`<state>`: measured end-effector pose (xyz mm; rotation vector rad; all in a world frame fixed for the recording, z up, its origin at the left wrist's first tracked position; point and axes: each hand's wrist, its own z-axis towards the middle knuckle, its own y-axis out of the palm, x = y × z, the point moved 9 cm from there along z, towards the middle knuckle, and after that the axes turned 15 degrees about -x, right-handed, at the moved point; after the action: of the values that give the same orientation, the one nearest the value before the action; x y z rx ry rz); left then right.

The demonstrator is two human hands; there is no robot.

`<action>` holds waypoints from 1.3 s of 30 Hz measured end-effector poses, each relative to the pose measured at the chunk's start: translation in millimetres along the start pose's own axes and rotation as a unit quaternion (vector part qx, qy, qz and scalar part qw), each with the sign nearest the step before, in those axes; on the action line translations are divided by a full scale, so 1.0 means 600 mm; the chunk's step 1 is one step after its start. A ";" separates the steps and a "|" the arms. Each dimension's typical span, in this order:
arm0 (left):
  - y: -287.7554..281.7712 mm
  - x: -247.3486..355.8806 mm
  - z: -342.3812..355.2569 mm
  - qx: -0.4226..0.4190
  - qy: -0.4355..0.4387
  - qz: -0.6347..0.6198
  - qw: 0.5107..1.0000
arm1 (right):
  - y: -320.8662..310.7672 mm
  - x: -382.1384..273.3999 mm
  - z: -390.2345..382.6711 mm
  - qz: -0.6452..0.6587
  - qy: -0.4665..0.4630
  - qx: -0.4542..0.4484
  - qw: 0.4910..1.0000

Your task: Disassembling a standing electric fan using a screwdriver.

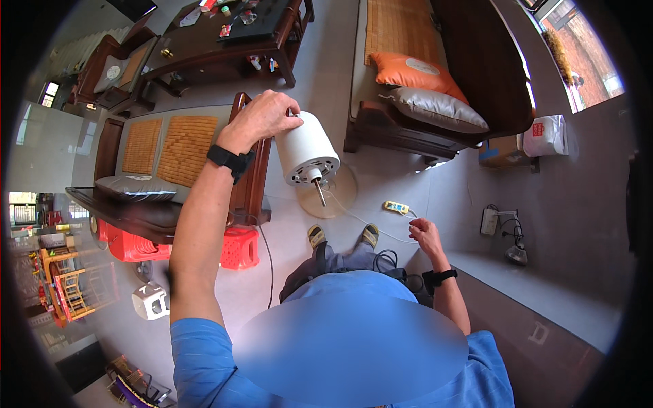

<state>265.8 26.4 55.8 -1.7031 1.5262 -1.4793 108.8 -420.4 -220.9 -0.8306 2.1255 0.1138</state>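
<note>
In front of me stands an electric fan with no blades or guard; its white motor housing (306, 146) has a vented end and a bare metal shaft (320, 193) tilted down toward me. My left hand (264, 115) is closed over the top rear edge of the housing. Below it, the round pale base (343, 185) rests on the floor, partly hidden by the housing. Lower right, my right hand (427, 238) has its fingers drawn together at a thin white cord (384, 233), which runs from near the fan base. A yellow power strip (396, 207) lies just beyond that hand.
A wooden sofa (388, 126) with orange and grey cushions is at the far right, a wooden armchair (248, 180) at left. Behind is a dark low table (211, 54). A red plastic stool (239, 247) and white stool (150, 301) stand left. A dark cable (270, 262) crosses the floor.
</note>
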 end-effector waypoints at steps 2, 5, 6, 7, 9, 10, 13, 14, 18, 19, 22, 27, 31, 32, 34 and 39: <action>0.002 0.003 -0.001 -0.009 -0.018 0.014 1.000 | 0.000 0.015 -0.005 0.011 0.003 0.001 1.000; 0.003 0.008 -0.004 -0.017 -0.054 0.040 0.998 | -0.006 0.007 -0.001 -0.021 0.010 0.004 1.000; 0.002 0.007 -0.006 -0.015 -0.071 0.050 0.996 | -0.007 0.006 0.001 -0.023 0.003 0.003 1.000; 0.002 0.006 -0.006 -0.016 -0.070 0.052 0.996 | -0.009 0.005 0.004 -0.024 -0.005 0.001 1.000; 0.005 -0.007 -0.010 -0.033 -0.094 0.022 0.995 | -0.012 0.008 0.010 -0.026 -0.007 0.008 1.000; 0.005 -0.007 -0.010 -0.034 -0.094 0.023 0.995 | -0.015 0.009 0.011 -0.029 -0.009 0.014 0.999; 0.007 -0.015 -0.011 -0.056 -0.126 0.028 0.990 | -0.020 0.011 0.014 -0.035 -0.016 0.011 0.999; 0.006 -0.015 -0.013 -0.057 -0.133 0.036 0.989 | -0.021 0.013 0.012 -0.034 -0.016 0.011 0.999; 0.000 -0.029 -0.022 -0.029 -0.165 0.029 0.985 | -0.027 0.015 0.007 -0.034 -0.018 0.012 0.999; 0.004 -0.031 -0.025 -0.029 -0.166 0.030 0.985 | -0.027 0.014 0.005 -0.043 -0.013 0.011 0.999; -0.006 -0.021 -0.028 0.020 -0.160 0.054 0.985 | -0.030 0.021 -0.001 -0.040 -0.003 0.009 0.999; -0.001 -0.019 -0.036 0.036 -0.158 0.047 0.986 | -0.031 0.037 -0.011 -0.023 -0.012 0.015 1.000; 0.006 -0.022 -0.050 0.064 -0.113 -0.023 0.991 | -0.027 0.057 -0.014 -0.005 -0.003 0.006 1.000; 0.002 -0.025 -0.062 0.109 -0.107 -0.054 0.987 | -0.027 0.066 -0.013 -0.001 0.000 0.005 1.000; 0.017 -0.045 -0.082 0.147 -0.099 -0.083 0.981 | -0.026 0.085 -0.016 0.009 0.015 0.002 1.000; 0.172 -0.163 -0.165 0.148 -0.258 -0.239 0.924 | -0.037 0.164 -0.032 0.037 0.046 0.004 0.998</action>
<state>148.5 113.8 -37.1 -2.1338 0.6075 -1.2332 66.1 -495.5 -276.0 -0.7663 2.2423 0.1068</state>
